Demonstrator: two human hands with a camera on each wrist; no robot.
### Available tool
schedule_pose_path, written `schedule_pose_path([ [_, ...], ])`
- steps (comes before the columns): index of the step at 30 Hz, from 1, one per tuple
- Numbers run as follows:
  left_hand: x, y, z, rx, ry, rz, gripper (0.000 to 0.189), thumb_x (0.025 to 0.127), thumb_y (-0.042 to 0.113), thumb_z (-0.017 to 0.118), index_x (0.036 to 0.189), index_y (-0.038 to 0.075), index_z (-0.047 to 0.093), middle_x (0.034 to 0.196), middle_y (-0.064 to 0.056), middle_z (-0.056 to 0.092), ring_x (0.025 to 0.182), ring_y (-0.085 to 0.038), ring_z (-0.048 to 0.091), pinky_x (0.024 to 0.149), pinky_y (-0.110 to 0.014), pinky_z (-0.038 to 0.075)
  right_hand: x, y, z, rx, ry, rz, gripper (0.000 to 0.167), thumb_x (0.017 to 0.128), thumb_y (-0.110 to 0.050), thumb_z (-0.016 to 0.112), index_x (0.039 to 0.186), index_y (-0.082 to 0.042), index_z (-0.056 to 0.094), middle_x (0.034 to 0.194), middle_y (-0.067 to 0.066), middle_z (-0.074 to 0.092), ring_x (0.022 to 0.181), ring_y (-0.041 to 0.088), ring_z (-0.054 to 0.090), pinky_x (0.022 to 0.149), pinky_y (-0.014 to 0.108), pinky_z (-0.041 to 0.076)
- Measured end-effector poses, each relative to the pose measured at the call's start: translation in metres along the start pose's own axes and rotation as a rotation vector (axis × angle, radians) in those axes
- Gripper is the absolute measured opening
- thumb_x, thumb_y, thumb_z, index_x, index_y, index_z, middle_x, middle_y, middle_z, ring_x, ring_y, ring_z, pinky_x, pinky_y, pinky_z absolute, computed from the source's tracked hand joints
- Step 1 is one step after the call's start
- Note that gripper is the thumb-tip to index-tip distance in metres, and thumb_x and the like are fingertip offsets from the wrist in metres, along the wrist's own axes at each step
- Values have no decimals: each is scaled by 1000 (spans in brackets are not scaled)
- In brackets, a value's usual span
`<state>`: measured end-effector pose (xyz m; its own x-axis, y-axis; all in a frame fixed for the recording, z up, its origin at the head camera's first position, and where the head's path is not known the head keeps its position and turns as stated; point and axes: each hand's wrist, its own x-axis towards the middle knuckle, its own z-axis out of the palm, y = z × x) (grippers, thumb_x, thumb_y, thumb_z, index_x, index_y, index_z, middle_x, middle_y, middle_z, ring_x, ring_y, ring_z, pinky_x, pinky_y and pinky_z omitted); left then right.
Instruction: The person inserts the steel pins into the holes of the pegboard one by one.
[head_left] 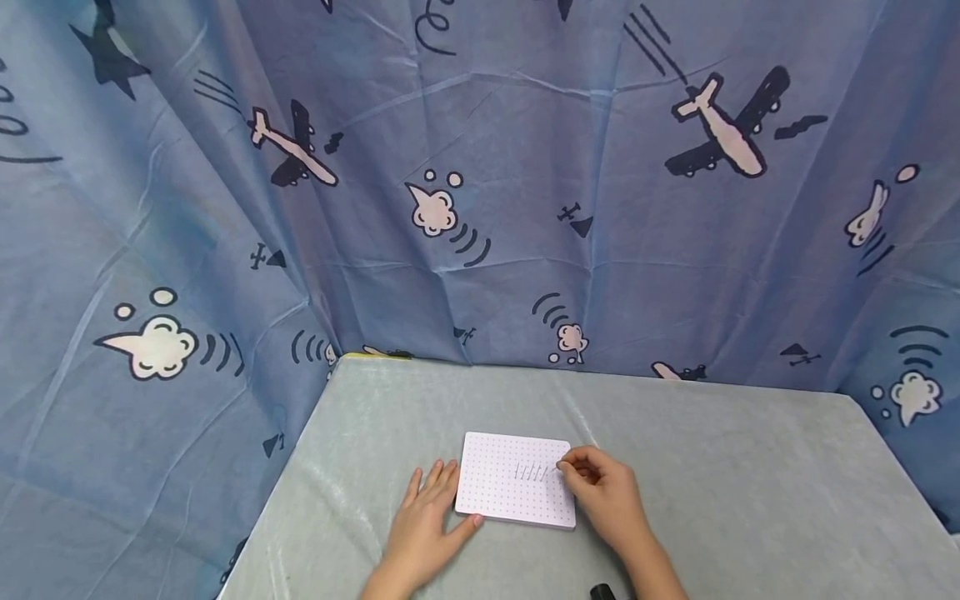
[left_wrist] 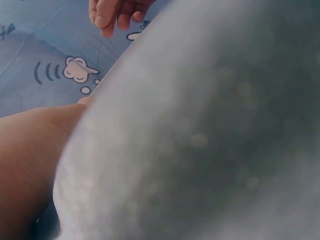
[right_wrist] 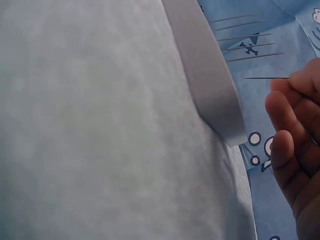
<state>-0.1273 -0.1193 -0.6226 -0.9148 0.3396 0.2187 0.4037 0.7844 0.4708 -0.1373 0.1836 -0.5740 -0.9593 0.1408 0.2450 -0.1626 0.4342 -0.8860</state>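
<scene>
On the right hand (head_left: 603, 492), thumb and forefinger closed in a fine pinch on a thin needle (right_wrist: 265, 78), with the other fingers loosely bent beneath, clasping nothing visible. In the right wrist view, needle held almost level, tip pointing away from the fingers toward the top face of a white board (head_left: 498, 502). Hard to tell from these angles whether touching that face or just short of it.

On the left hand (head_left: 423, 529), fingers extended and slightly parted, gripping nothing; forefinger against the board's left edge, thumb stretched out to the near edge by the left corner, palm low over the table (head_left: 735, 483). In the left wrist view, mostly a blurred pale surface, with little to read of that hand's contact.

Between the two hands, the board, lying flat, marked all over with a grid of small dots. Upright on its right half, a short row of five needles (head_left: 531, 472), set apart from one another, with the pinched one just to the right of the last.

Farther out, near the right forearm, a black object (head_left: 602, 592), cut off by the bottom of the head view. Beyond the table's far edge, a blue curtain (head_left: 510, 125) printed with airplanes and clouds.
</scene>
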Motion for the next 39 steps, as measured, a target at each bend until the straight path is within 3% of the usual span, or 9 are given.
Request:
schedule_pose_path([
  [13, 1, 0, -2, -16, -8, -10, 88, 101, 67, 67, 159, 2, 56, 166, -12, 51, 160, -31, 38, 135, -57, 17, 1, 1, 4, -50, -56, 41, 15, 94, -1, 85, 94, -16, 79, 87, -5, 75, 80, 11, 69, 70, 22, 60],
  [25, 0, 0, 0, 6, 6, 3, 88, 101, 69, 65, 158, 3, 56, 165, -11, 52, 160, -31, 39, 134, -59, 20, 0, 4, 5, -80, -51, 18, 16, 94, -1, 85, 94, -16, 79, 87, -7, 75, 79, 9, 69, 69, 22, 60],
  [39, 0, 0, -2, 4, -18, -7, 86, 101, 67, 66, 160, 5, 56, 167, -10, 50, 161, -30, 37, 135, -56, 16, 0, 5, 9, -158, -69, -41, 20, 93, -1, 85, 91, -19, 79, 79, -14, 69, 71, 6, 61, 63, 23, 53],
])
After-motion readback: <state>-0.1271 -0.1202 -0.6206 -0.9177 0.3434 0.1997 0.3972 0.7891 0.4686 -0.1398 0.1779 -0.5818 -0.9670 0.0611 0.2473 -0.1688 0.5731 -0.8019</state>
